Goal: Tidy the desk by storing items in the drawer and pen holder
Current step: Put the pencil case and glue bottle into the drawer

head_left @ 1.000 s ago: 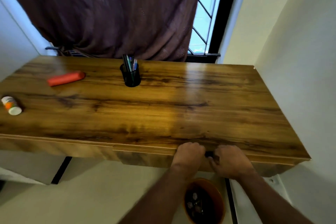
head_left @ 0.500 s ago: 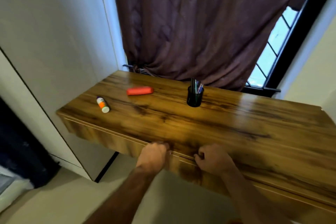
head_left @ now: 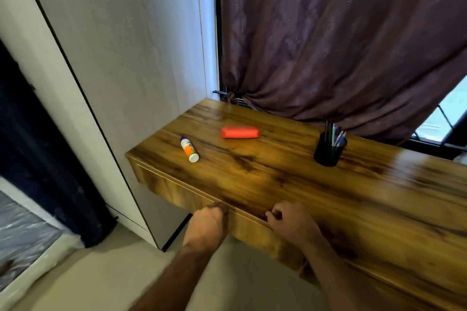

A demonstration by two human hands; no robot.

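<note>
The wooden desk has a drawer front under its left half, and it looks closed. My left hand and my right hand sit side by side at the drawer's top edge, with fingers curled into the gap under the desk top. A white glue bottle with an orange label lies on its side near the desk's left end. An orange case lies just behind it. Further right, by the curtain, stands a black pen holder with several pens in it.
A pale cupboard wall meets the desk's left end. A dark purple curtain hangs behind the desk, with a window at the right. Beige floor shows below, and a dark curtain hangs at far left.
The view has swung left. Both hands have slid left along the desk's front edge, from the right drawer to the left one. The orange bin below is out of view.
</note>
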